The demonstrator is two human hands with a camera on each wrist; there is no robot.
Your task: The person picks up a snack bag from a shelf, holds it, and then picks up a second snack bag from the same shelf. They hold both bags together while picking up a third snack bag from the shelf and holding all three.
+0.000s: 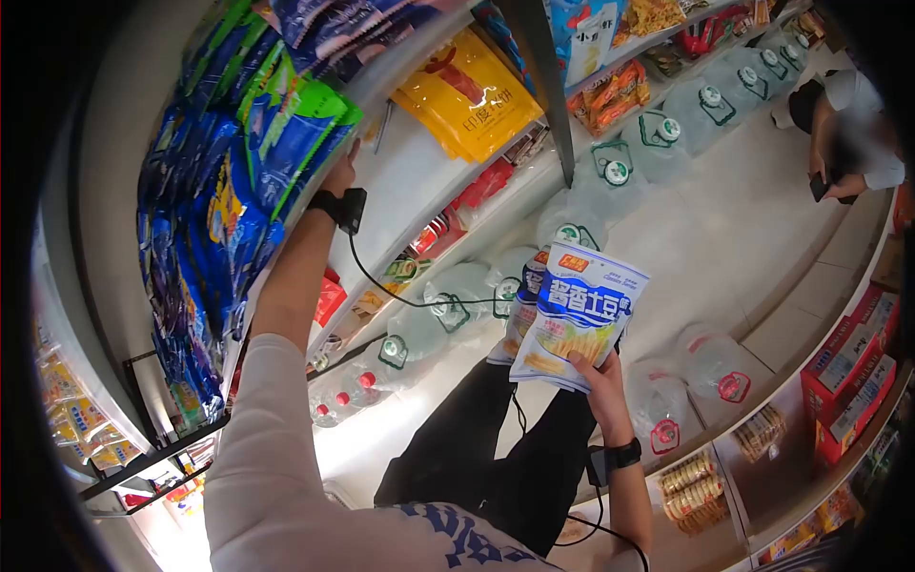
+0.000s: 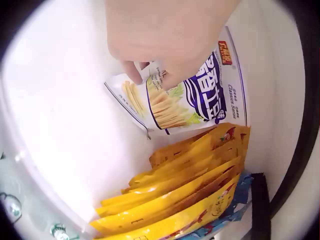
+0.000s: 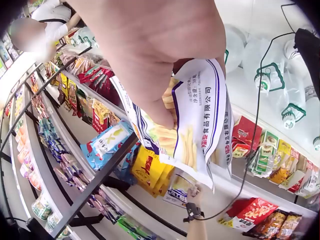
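While the left hand (image 1: 338,181) is up on the white shelf (image 1: 419,181), fingers curled on a blue-and-white chip bag (image 2: 200,95) lying flat just above the yellow bags (image 2: 185,195), a loose pinch could let it slide off the edge or shove that yellow row out of line. Blue snack packs (image 1: 229,219) hanging just left of the arm crowd the reach and could get knocked. Right hand (image 1: 600,381) grips a stack of the same chip bags (image 1: 577,319) by their bottom edge only; they may fan out and drop. Water jugs (image 1: 457,296) line the floor, another person (image 1: 848,124) crouches far right.
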